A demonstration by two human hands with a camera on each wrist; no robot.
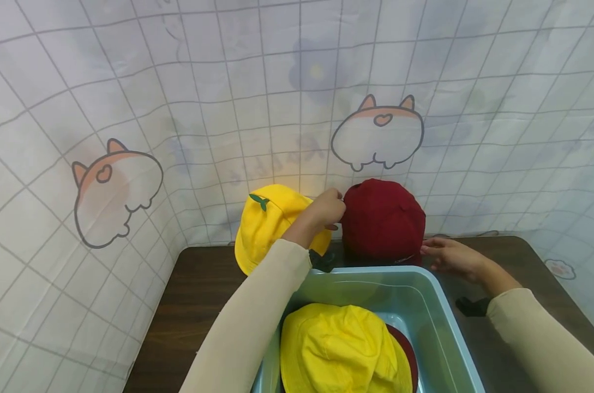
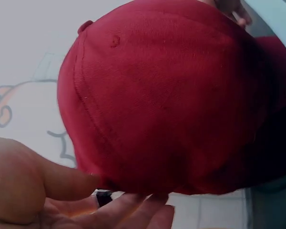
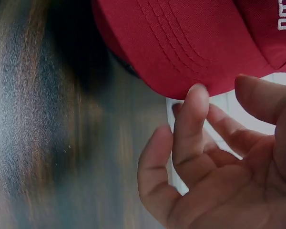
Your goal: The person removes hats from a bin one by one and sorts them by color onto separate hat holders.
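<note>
A dark red baseball cap [image 1: 382, 221] is at the back of the table, behind the blue bin. My left hand [image 1: 326, 210] pinches its rim at the left side, the thumb on the near face and the fingers behind, as the left wrist view shows of the cap [image 2: 162, 95]. At the other side my right hand [image 1: 456, 259] is by the brim [image 3: 167, 52]; one fingertip touches or nearly touches its edge, with the fingers loosely bent and the thumb apart. White lettering shows on the cap's front in the right wrist view.
A yellow bucket hat [image 1: 262, 226] with a green sprout stands left of the cap, partly behind my left arm. Inside the light blue bin [image 1: 439, 305] lie another yellow hat [image 1: 346, 349] and something dark red under it. A patterned cloth [image 1: 257, 65] hangs behind the brown table [image 1: 198, 289].
</note>
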